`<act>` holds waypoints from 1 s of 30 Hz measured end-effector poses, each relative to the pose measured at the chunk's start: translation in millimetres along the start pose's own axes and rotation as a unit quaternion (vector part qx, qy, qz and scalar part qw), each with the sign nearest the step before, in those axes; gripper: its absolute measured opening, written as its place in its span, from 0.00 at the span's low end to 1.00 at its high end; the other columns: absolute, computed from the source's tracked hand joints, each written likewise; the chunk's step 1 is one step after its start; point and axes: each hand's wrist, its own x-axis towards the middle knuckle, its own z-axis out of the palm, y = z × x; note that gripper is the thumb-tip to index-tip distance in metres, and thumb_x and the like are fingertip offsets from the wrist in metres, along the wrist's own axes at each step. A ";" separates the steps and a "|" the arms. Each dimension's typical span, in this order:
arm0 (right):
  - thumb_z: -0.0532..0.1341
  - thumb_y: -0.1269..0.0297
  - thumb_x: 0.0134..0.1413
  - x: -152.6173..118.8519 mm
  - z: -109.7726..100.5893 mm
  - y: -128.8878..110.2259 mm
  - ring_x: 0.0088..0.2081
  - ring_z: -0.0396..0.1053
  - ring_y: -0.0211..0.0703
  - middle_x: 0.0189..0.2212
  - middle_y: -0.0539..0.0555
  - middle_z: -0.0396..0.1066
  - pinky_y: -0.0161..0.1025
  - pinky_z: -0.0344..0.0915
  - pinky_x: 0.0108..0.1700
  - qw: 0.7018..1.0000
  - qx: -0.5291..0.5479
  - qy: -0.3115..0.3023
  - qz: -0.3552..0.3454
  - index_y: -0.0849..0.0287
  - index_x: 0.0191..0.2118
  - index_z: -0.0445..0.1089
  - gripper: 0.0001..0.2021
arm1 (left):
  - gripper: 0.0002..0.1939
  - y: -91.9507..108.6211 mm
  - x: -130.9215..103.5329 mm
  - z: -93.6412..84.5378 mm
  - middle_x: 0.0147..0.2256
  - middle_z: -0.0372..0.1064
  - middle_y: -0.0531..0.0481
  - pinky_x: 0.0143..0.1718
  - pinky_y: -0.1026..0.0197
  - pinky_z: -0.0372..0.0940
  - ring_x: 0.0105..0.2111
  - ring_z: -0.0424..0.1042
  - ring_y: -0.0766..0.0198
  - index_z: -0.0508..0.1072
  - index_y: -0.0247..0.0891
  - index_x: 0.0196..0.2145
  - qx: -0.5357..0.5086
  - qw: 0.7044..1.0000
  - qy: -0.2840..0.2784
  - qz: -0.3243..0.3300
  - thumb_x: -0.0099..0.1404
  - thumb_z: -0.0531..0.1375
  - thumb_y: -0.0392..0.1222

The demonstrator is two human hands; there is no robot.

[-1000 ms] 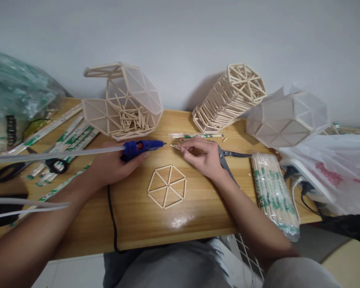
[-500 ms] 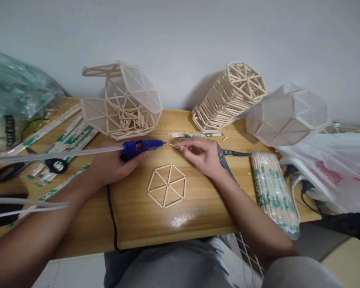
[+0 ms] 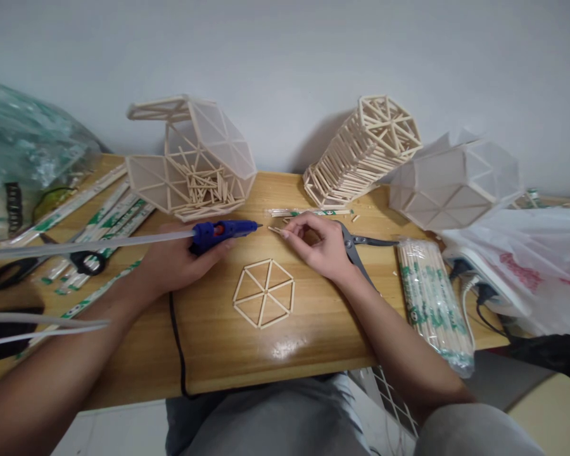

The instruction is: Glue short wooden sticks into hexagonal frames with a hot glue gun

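Observation:
My left hand (image 3: 178,256) is wrapped round a blue glue gun (image 3: 223,233), whose nozzle points right and whose white glue stick trails to the left. Between the thumb and fingers of my right hand (image 3: 316,244) is a short wooden stick (image 3: 275,230), its free end close to the nozzle but apart from it. A flat wheel of short sticks (image 3: 265,293), with spokes meeting at its centre, lies on the wooden table (image 3: 228,373) below and between my hands. Grey cutters (image 3: 354,244) rest just right of my right hand.
An open stick frame (image 3: 194,164) holding loose sticks, a stick tower (image 3: 361,152) and a covered frame (image 3: 456,183) stand along the wall. Wrapped sticks (image 3: 432,304) and a power strip (image 3: 484,278) lie right; black-handled scissors (image 3: 88,262) and a plastic bag (image 3: 28,158) are left.
My right hand has shifted very slightly, its fingers a little more arched, with the stick still pinched. The glue gun has hardly moved.

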 end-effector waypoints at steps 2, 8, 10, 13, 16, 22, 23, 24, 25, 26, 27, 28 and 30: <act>0.68 0.60 0.66 -0.5 -0.8 0.8 0.29 0.70 0.40 0.30 0.51 0.77 0.38 0.68 0.33 1.000 -0.001 -0.004 0.008 0.55 0.36 0.75 0.07 | 0.18 0.8 0.3 0.0 0.28 0.75 0.53 0.34 0.58 0.66 0.29 0.72 0.60 0.73 0.43 0.32 0.000 1.000 0.014 0.007 0.72 0.59 0.58; 0.65 0.60 0.68 -0.7 -3.2 0.6 0.30 0.69 0.39 0.31 0.50 0.75 0.38 0.65 0.33 1.000 -0.007 -0.010 0.015 0.55 0.37 0.71 0.07 | 0.16 -3.3 -1.0 3.3 0.30 0.77 0.54 0.35 0.57 0.67 0.31 0.74 0.59 0.76 0.43 0.36 0.001 0.999 0.035 0.027 0.72 0.60 0.57; 0.65 0.61 0.68 0.0 -3.9 -0.1 0.30 0.68 0.39 0.30 0.49 0.74 0.38 0.64 0.33 1.000 -0.009 -0.016 0.010 0.55 0.37 0.70 0.07 | 0.17 -4.6 -1.3 3.7 0.31 0.78 0.53 0.35 0.57 0.67 0.31 0.75 0.58 0.76 0.43 0.36 0.007 0.999 0.036 0.031 0.73 0.60 0.58; 0.63 0.62 0.68 0.7 -4.5 -0.6 0.30 0.68 0.40 0.31 0.49 0.74 0.38 0.63 0.34 1.000 -0.017 -0.025 0.006 0.54 0.37 0.69 0.07 | 0.18 -3.6 -0.8 2.8 0.31 0.78 0.52 0.35 0.57 0.67 0.31 0.76 0.57 0.76 0.43 0.35 0.012 0.999 0.030 0.031 0.73 0.59 0.59; 0.62 0.61 0.69 0.6 -4.8 -0.4 0.31 0.67 0.41 0.31 0.49 0.73 0.39 0.63 0.35 0.999 -0.030 -0.031 0.007 0.54 0.36 0.67 0.07 | 0.21 -0.6 -0.1 1.1 0.30 0.78 0.52 0.36 0.56 0.69 0.32 0.76 0.56 0.75 0.43 0.31 0.011 0.999 0.027 0.019 0.72 0.58 0.62; 0.57 0.58 0.74 -1.0 -5.1 -2.4 0.28 0.64 0.40 0.27 0.48 0.67 0.39 0.61 0.34 0.997 -0.059 -0.057 -0.003 0.53 0.34 0.61 0.14 | 0.22 0.7 -0.1 0.6 0.31 0.79 0.50 0.39 0.55 0.71 0.34 0.77 0.55 0.77 0.43 0.33 0.014 1.000 0.023 0.005 0.71 0.57 0.63; 0.54 0.57 0.76 -1.1 -4.9 -3.0 0.28 0.64 0.40 0.25 0.48 0.65 0.39 0.61 0.34 0.996 -0.071 -0.060 -0.008 0.52 0.32 0.60 0.16 | 0.22 0.0 0.0 0.9 0.30 0.79 0.50 0.37 0.55 0.71 0.33 0.76 0.55 0.76 0.43 0.32 0.015 1.000 0.022 0.008 0.71 0.58 0.63; 0.53 0.56 0.77 -1.2 -4.5 -3.6 0.27 0.63 0.40 0.24 0.48 0.63 0.39 0.60 0.34 0.995 -0.083 -0.061 -0.015 0.52 0.31 0.58 0.18 | 0.22 -0.7 0.1 1.4 0.29 0.78 0.51 0.35 0.56 0.70 0.31 0.75 0.56 0.75 0.43 0.31 0.016 1.000 0.021 0.011 0.71 0.58 0.63; 0.51 0.56 0.78 -1.3 -4.0 -4.0 0.27 0.62 0.40 0.23 0.48 0.62 0.39 0.60 0.34 0.994 -0.093 -0.061 -0.020 0.52 0.30 0.57 0.19 | 0.22 -1.4 0.2 1.8 0.27 0.76 0.51 0.33 0.56 0.68 0.29 0.73 0.57 0.74 0.43 0.29 0.017 1.000 0.021 0.016 0.71 0.59 0.62; 0.51 0.57 0.78 -1.3 -3.3 -4.3 0.27 0.62 0.40 0.23 0.48 0.61 0.39 0.59 0.34 0.993 -0.101 -0.060 -0.026 0.52 0.30 0.57 0.20 | 0.21 -2.0 0.4 2.1 0.26 0.75 0.52 0.32 0.57 0.67 0.27 0.72 0.58 0.73 0.43 0.29 0.016 0.999 0.023 0.022 0.71 0.59 0.61; 0.52 0.57 0.78 -1.3 -2.5 -4.5 0.26 0.61 0.39 0.23 0.47 0.61 0.39 0.59 0.34 0.992 -0.104 -0.057 -0.032 0.52 0.30 0.57 0.19 | 0.21 -2.4 0.5 2.3 0.26 0.74 0.53 0.32 0.57 0.66 0.27 0.71 0.59 0.73 0.43 0.28 0.016 0.999 0.026 0.029 0.72 0.59 0.60; 0.53 0.58 0.78 -1.4 -1.6 -4.6 0.26 0.61 0.39 0.23 0.47 0.61 0.39 0.59 0.33 0.992 -0.106 -0.054 -0.038 0.52 0.29 0.57 0.19 | 0.20 -2.7 0.7 2.4 0.26 0.74 0.53 0.32 0.57 0.66 0.27 0.72 0.59 0.72 0.43 0.29 0.016 0.999 0.028 0.036 0.72 0.60 0.58; 0.56 0.60 0.76 -1.7 0.2 -4.8 0.25 0.61 0.38 0.23 0.47 0.62 0.38 0.59 0.33 0.992 -0.103 -0.054 -0.044 0.53 0.29 0.59 0.18 | 0.18 -2.7 0.9 2.2 0.28 0.76 0.53 0.33 0.57 0.67 0.29 0.73 0.58 0.73 0.44 0.30 0.015 0.998 0.033 0.043 0.72 0.60 0.58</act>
